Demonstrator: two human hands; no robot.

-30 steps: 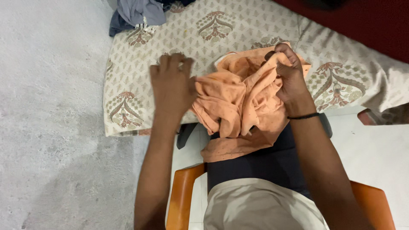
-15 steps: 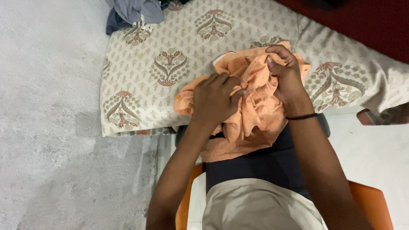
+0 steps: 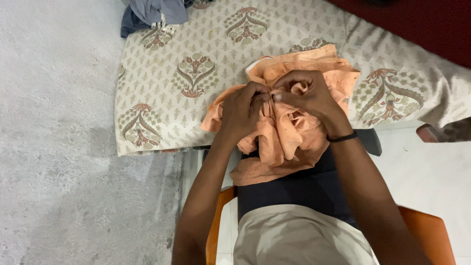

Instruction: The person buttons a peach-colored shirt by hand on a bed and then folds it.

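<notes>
While bunched up at the near edge of the bed, orange garment [image 3: 289,132] clenched from both sides. Left hand [image 3: 241,112] curled into the cloth on its left part, fingers folded inward, grip closed on fabric. Right hand [image 3: 306,95] pinching a fold near the middle top, thumb and fingertips pressed together on the cloth, grip likewise closed on fabric. Knuckles of both hands nearly touching above the crumpled heap. Black band [image 3: 342,138] around the right wrist. Lower part of the garment draped off the bed edge onto dark trousers [image 3: 294,191] at the lap. Printed bedsheet [image 3: 167,98], cream with red and green floral motifs, spread beneath the garment and reaching to the left. Grey and blue clothes [image 3: 154,12] heaped at the far left corner of the sheet, well apart from the hands. Orange chair [image 3: 427,230] under the seated person, grey floor [image 3: 59,147] to the left.
</notes>
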